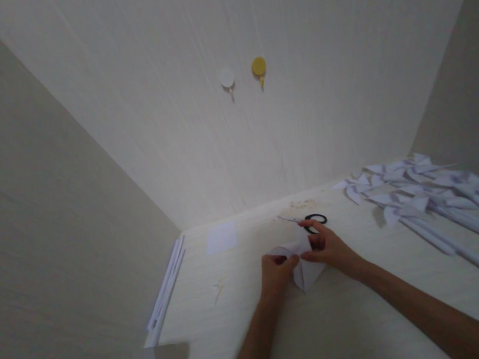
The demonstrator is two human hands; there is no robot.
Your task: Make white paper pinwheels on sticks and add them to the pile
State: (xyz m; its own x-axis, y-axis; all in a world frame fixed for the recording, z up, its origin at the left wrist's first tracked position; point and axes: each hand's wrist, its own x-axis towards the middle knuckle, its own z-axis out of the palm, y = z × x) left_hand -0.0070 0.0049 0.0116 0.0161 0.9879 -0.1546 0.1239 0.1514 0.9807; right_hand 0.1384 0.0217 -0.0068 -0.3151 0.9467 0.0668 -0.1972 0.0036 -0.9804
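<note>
Both of my hands are closed on one folded sheet of white paper point(304, 268) that lies on the pale table point(339, 320) right in front of me. My left hand point(276, 274) pinches the paper's left side, fingers curled tight over the fold, and my right hand point(326, 245) presses down on its upper right part with the fingers bent around the edge. The lower corner of the paper points toward me, between my two wrists.

Just behind my right hand lie scissors point(305, 219) with black handles, the blades pointing left; my fingertips are very near the handle loops, though I cannot tell if they touch. Farther left sits a small square of white paper point(221, 237), flat and well apart from my hands. Along the table's left edge, against the side wall, rest a few thin rolled paper sticks point(166, 291). On the right is a heap of finished paper pinwheels point(419, 187) on long white stems, lying across each other. Two round hooks are stuck on the back wall, one white point(227, 79) and one yellow point(258, 67)
</note>
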